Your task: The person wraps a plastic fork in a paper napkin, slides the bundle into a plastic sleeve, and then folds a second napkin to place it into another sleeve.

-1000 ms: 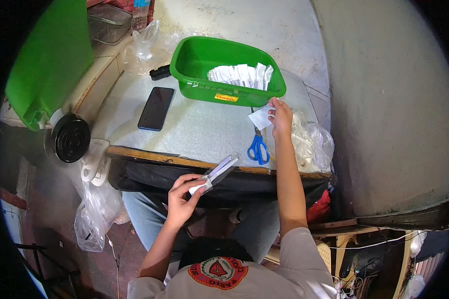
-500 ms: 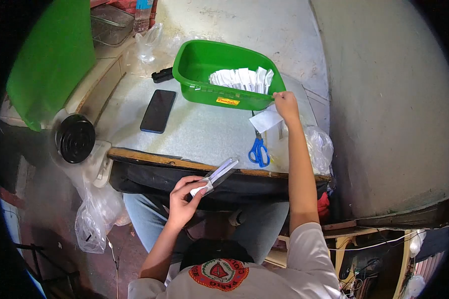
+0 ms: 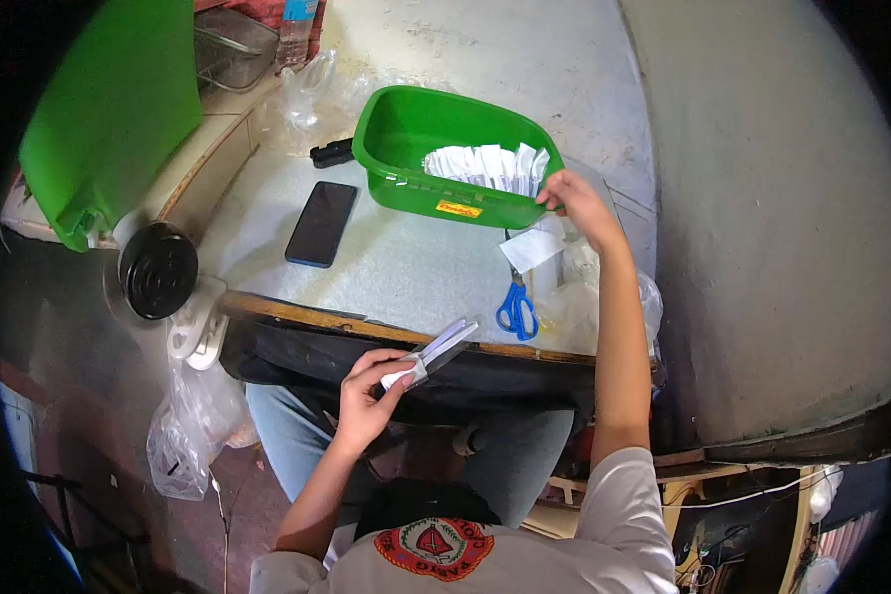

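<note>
My left hand (image 3: 369,401) is closed around a slim white packet (image 3: 444,346) in a clear plastic sleeve, in front of the table's edge. At the right front corner of the green basin (image 3: 406,186), my right hand (image 3: 576,203) has its fingers pinched together against the rim; what they hold, if anything, is too small to make out. Several similar white packets (image 3: 485,166) stand in a row inside the basin. Below my right hand lie a white paper piece (image 3: 533,248) and blue-handled scissors (image 3: 517,312), whose blades are partly covered by the paper.
A dark phone (image 3: 322,225) lies left of the basin, with a black object (image 3: 332,152) behind it. Clear plastic bags (image 3: 307,89) rest at the back left, and more plastic (image 3: 584,307) at the right. A round black object (image 3: 158,270) stands by the table's left edge.
My right hand has turned slightly at the basin's corner, its fingers now pointing more to the left. My left hand keeps its hold on the packet. The view has shifted a little.
</note>
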Tool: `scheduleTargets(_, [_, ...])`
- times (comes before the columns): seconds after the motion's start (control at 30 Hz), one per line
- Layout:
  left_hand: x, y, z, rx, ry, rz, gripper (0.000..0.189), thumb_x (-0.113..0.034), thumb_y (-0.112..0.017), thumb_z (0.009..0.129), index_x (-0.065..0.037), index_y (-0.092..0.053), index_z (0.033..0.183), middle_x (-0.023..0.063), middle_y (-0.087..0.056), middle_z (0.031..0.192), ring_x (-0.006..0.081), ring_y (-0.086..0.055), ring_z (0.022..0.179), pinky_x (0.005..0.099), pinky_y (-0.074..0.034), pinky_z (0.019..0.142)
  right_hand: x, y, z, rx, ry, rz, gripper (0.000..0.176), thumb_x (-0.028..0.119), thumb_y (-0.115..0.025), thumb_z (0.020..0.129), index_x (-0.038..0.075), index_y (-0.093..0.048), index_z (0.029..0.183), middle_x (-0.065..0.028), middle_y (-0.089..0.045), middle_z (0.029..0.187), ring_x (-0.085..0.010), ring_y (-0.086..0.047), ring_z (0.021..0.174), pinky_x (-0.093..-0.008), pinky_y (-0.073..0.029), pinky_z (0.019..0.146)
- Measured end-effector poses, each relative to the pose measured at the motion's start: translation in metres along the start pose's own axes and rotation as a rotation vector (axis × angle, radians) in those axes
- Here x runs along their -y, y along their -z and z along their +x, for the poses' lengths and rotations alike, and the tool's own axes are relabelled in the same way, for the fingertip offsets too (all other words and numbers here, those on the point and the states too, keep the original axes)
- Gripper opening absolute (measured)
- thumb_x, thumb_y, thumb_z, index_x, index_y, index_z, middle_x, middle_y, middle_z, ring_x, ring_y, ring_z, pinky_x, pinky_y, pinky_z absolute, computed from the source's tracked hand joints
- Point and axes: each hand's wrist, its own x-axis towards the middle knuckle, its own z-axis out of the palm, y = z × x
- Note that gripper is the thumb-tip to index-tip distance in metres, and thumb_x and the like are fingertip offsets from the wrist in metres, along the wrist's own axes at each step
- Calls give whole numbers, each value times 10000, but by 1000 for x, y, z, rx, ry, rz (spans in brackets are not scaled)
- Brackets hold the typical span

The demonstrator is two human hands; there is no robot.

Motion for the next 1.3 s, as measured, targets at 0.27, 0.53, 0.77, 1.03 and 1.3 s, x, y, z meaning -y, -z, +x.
scheduleTargets(0.27, [-7, 1, 18, 67, 60, -122, 220, 28, -699, 857, -36, -733, 1065, 67, -625, 1168, 150, -599, 1062, 255, -482, 859, 51, -95, -94, 499, 412, -110, 104, 133, -551, 974, 34, -538, 1001, -68, -481, 953, -182, -497, 920, -290, -418, 846])
scheduleTargets(0.53, [7, -6, 23, 84, 42, -151, 245, 58, -683, 857, -26, -719, 1084, 77, -607, 1185, 164, -595, 1087, 272, -479, 908, 22, -140, -104, 633, 529, -183, 77, 115, -568, 964, 41, -568, 987, -104, -458, 1039, -250, -503, 982, -328, -409, 907])
scheduleTargets(0.77, [11, -6, 25, 88, 59, -184, 248, 54, -682, 859, -31, -717, 1089, 68, -602, 1189, 155, -600, 1072, 268, -490, 894, 13, -153, -100, 609, 562, -278, 90, 143, -589, 945, 61, -592, 982, -119, -464, 1044, -277, -513, 994, -358, -423, 891])
scheduleTargets(1.03, [12, -6, 27, 85, 46, -143, 244, 48, -692, 851, -17, -707, 1087, 77, -609, 1178, 160, -608, 1064, 273, -492, 897, 11, -157, -99, 569, 574, -352, 80, 144, -603, 926, 72, -587, 958, -117, -467, 1038, -295, -514, 985, -372, -423, 881])
scheduleTargets(1.3, [11, -6, 27, 90, 60, -152, 252, 48, -688, 853, -12, -700, 1098, 85, -618, 1167, 168, -610, 1062, 285, -493, 897, 8, -159, -102, 518, 568, -396, 125, 179, -647, 895, 80, -589, 945, -121, -484, 1042, -301, -525, 1004, -383, -420, 891])
